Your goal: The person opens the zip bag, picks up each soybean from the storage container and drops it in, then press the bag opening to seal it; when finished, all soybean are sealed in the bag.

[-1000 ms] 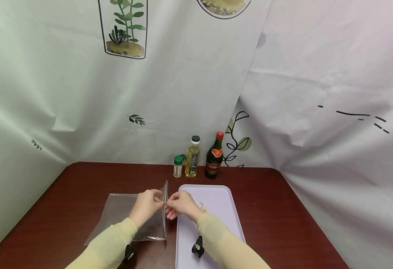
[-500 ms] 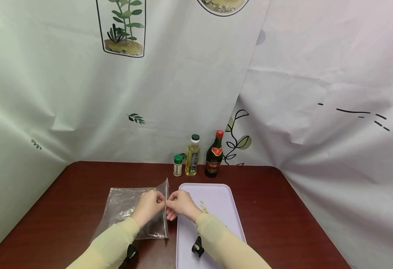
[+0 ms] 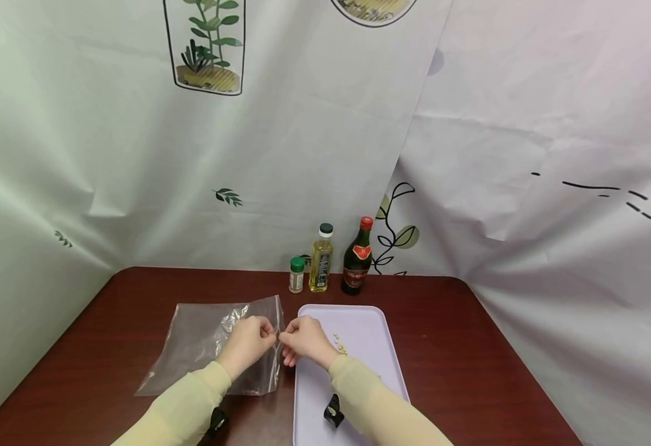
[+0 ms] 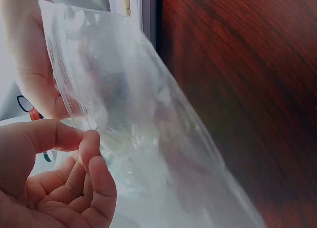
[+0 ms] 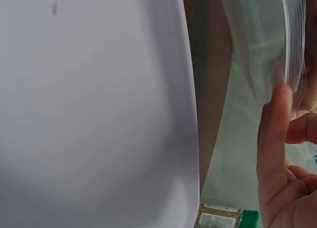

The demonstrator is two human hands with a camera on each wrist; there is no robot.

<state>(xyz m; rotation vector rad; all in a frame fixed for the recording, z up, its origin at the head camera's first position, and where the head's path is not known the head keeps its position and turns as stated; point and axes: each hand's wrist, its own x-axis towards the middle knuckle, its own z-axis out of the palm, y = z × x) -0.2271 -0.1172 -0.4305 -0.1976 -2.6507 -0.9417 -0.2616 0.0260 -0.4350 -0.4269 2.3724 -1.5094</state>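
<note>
Head view, nearest first: two pale-yellow sleeves (image 3: 191, 396), each with one black device under the wrist. Beyond the cuffs are two hands. The left hand (image 3: 245, 344) pinches one clear plastic bag (image 3: 194, 337) between thumb and forefinger, its other fingers loosely curled; the right hand (image 3: 310, 341) pinches the same zip edge just beside it, thumb against forefinger. That single bag lies flat on the table (image 3: 470, 371) to the left, its edge raised at the fingertips. One lilac tray (image 3: 353, 319) sits under the right forearm, bearing a few yellowish bits (image 3: 341, 347), too small to count. Farther back stand three containers: one green-capped jar (image 3: 297, 280), one oil bottle (image 3: 320, 266) and one red-capped dark bottle (image 3: 355, 266). Behind hangs printed cloth (image 3: 314, 124).
</note>
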